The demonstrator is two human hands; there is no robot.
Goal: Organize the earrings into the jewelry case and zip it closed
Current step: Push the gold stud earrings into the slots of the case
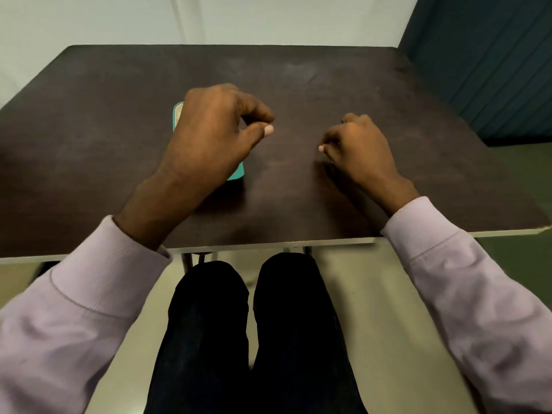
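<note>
Teal jewelry case (239,173) lies under the left hand (209,135), long axis near-to-far. Both hands loosely curled; right hand (358,150) apart to the right. Grip contents unclear.

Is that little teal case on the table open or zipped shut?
Cannot tell. The left hand covers most of the teal case; only two corners show.

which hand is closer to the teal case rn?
Left. The left hand is directly over the teal case, hiding most of it; whether it touches can't be told. The right hand is curled on the table, well to the case's right.
</note>
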